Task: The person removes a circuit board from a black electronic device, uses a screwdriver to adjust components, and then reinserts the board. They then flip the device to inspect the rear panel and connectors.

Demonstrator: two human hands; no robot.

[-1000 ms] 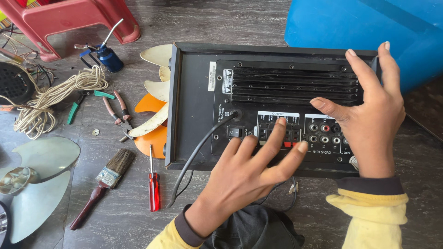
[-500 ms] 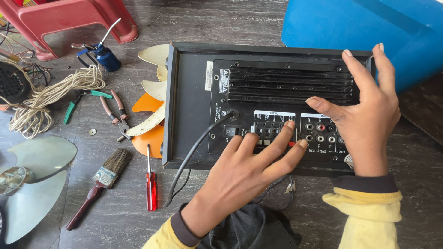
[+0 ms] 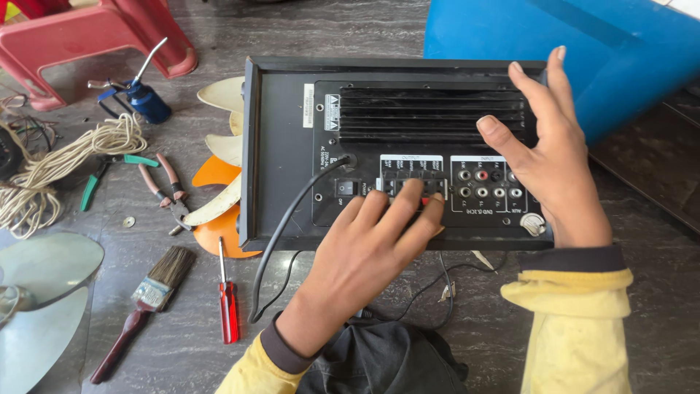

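Both hands: on the black amplifier (image 3: 292,146), lying back panel up at frame centre.
Left hand (image 3: 364,255): fingers spread, tips pressing the row of output terminals (image 3: 410,175); nothing pinched.
Right hand (image 3: 550,157): open, fingers splayed over the finned heat sink (image 3: 423,113) and input jacks (image 3: 481,182), grasping nothing.
Cable (image 3: 292,219): runs from panel toward 7 o'clock.
Screwdriver (image 3: 227,303), brush (image 3: 142,306): 8 o'clock of amplifier.
Pliers (image 3: 164,191), oil can (image 3: 142,95): 9 to 10 o'clock.
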